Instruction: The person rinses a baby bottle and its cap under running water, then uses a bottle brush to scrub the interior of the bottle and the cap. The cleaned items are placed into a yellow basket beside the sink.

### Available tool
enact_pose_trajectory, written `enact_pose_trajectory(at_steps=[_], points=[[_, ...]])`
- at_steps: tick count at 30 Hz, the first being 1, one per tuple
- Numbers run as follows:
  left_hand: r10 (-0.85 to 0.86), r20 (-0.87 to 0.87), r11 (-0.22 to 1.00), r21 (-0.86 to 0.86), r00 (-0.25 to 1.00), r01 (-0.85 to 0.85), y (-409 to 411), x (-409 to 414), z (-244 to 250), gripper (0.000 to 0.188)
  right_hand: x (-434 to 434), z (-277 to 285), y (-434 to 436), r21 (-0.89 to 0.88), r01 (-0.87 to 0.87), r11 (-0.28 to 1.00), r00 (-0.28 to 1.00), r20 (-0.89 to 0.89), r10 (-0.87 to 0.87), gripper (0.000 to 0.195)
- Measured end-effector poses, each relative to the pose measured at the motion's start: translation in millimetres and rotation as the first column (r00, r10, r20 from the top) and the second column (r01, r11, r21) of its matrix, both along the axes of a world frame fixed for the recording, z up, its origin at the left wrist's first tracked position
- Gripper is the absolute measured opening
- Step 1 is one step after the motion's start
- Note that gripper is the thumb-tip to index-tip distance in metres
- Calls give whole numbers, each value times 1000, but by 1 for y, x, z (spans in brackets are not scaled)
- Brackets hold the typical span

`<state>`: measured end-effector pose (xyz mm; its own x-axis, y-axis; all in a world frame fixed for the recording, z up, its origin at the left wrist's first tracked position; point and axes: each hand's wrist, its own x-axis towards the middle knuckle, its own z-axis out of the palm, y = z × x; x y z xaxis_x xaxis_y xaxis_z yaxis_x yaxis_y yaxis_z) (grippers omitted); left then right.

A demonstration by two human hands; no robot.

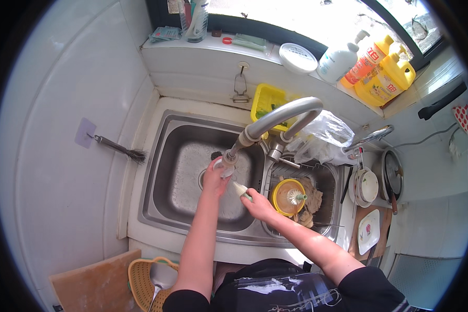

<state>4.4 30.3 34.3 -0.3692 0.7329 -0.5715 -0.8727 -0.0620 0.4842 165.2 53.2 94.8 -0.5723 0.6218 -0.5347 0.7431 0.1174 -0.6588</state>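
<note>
Over the left basin of a stainless steel double sink (165, 187), my left hand (213, 181) holds a small clear cup (225, 168) right under the spout of the faucet (282, 115). The spout hides part of the cup. My right hand (259, 204) grips a brush (241, 188) with pale bristles and a light green handle. Its bristles point toward the cup and stand a little apart from it. Beneath my hands the basin floor looks wet, and a dark object (216, 155) lies near its back.
In the right basin's wire rack sit a yellow-rimmed container (277, 195) with another brush (295, 197) and brownish cloth (314, 195). A yellow basket (259, 102) and plastic bag (329, 128) stand behind the faucet. A wire whisk-like brush (119, 148) hangs left; bowls (366, 185) stand right.
</note>
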Motion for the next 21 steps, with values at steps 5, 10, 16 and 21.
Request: enact_pose_trajectory(at_steps=[5,10,16,21], points=[[6,124,1000,10,992,-7,6,-3,4,41,6,2,-6,-7,-5,1000,1000,-10,5,45],[16,85,988,-154,996,-3,9,1,-13,36,8,-1,-11,14,13,1000,998,-66,-12,42],[28,131,989,-149,991,-9,13,7,-34,30,14,-20,-9,48,53,997,992,-118,-47,36],[-2,92,998,-70,996,9,8,10,-5,30,10,4,-5,-167,137,976,990,-4,-140,39]])
